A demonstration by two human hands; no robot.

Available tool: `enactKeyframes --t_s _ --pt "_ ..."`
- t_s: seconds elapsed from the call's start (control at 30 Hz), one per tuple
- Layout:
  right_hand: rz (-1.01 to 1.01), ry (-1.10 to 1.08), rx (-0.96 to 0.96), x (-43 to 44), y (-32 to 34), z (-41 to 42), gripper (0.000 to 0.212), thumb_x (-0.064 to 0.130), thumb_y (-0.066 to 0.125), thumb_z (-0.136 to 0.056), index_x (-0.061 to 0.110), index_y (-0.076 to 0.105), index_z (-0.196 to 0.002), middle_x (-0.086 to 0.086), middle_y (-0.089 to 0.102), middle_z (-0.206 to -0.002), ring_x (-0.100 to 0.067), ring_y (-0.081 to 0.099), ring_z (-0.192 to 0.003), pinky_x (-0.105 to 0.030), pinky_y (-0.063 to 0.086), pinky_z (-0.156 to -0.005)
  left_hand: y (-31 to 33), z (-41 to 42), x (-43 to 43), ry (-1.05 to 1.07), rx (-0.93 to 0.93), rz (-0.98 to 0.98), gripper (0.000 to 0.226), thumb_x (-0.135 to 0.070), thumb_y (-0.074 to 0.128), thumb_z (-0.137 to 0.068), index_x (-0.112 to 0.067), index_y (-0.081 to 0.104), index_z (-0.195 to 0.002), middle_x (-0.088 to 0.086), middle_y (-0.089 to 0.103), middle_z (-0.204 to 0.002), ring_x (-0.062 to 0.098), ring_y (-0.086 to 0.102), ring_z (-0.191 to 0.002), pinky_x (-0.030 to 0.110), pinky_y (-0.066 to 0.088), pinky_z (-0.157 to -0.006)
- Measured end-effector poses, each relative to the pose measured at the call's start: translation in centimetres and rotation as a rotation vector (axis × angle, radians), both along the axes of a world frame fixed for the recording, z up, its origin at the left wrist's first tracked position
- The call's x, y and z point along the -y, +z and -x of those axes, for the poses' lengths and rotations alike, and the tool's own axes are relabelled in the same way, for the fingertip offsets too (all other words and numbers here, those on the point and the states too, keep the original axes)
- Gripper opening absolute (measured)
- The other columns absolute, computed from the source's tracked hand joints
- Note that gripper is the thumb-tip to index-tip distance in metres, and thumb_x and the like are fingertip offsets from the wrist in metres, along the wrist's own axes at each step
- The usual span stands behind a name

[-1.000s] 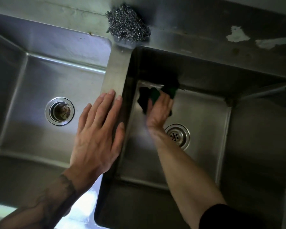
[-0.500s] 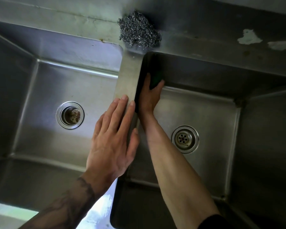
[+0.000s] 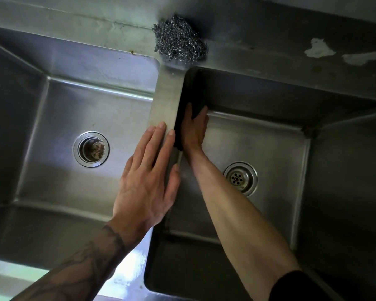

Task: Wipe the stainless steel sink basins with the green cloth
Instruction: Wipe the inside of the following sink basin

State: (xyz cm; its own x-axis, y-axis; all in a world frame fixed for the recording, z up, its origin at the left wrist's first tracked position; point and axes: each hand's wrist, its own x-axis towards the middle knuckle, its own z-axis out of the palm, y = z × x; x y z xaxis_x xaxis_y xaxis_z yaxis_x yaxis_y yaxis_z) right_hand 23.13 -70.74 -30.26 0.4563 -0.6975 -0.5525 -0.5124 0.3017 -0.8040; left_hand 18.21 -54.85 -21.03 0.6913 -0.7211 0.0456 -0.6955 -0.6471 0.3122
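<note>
No readable text, label, brand or number appears anywhere.

A second ago the right hand (image 3: 193, 131) pressed the green cloth (image 3: 195, 109) low into the back-left corner of the right basin (image 3: 269, 135). It has since swung up onto that basin's left wall, just under the divider (image 3: 167, 94), with the cloth flattened between palm and steel (its green now reads almost black).

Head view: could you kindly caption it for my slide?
Right hand presses cloth against right basin wall; left hand rests on divider.
</note>
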Motion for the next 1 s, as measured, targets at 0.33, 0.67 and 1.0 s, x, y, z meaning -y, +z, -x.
enactKeyframes --t_s 0.33,0.67,1.0 --pt "0.162 0.001 0.1 -1.0 1.0 0.4 0.041 0.031 0.045 -0.111 0.006 0.047 -0.144 -0.02 0.052 -0.14 -0.032 0.05 -0.131 -0.033 0.037 -0.104 0.0 -0.1 0.0 -0.017 -0.058 0.078 0.057 -0.024 0.039 -0.109 -0.003 0.036 -0.162 0.015 0.029 -0.172 0.028 0.021 -0.163 0.049 0.031 -0.129" --pt "0.23 -0.014 0.245 -4.4 0.9 4.4 0.036 0.05 0.052 -0.103 0.032 0.051 -0.135 0.01 0.054 -0.123 0.006 0.055 -0.113 -0.01 0.045 -0.092 -0.1 -0.3 -0.2 0.023 -0.154 0.201 0.05 -0.015 0.038 -0.111 -0.003 0.042 -0.159 0.012 0.034 -0.17 0.026 0.026 -0.162 0.042 0.024 -0.131" --pt "0.152 -0.001 0.22 -6.5 1.1 6.9 0.031 0.054 0.053 -0.103 0.04 0.055 -0.131 0.017 0.056 -0.116 0.001 0.06 -0.107 -0.023 0.053 -0.093 0.3 -0.5 -0.1 -0.07 -0.092 0.13 0.052 -0.009 0.036 -0.108 0.007 0.038 -0.158 0.023 0.032 -0.169 0.038 0.026 -0.16 0.052 0.025 -0.131"
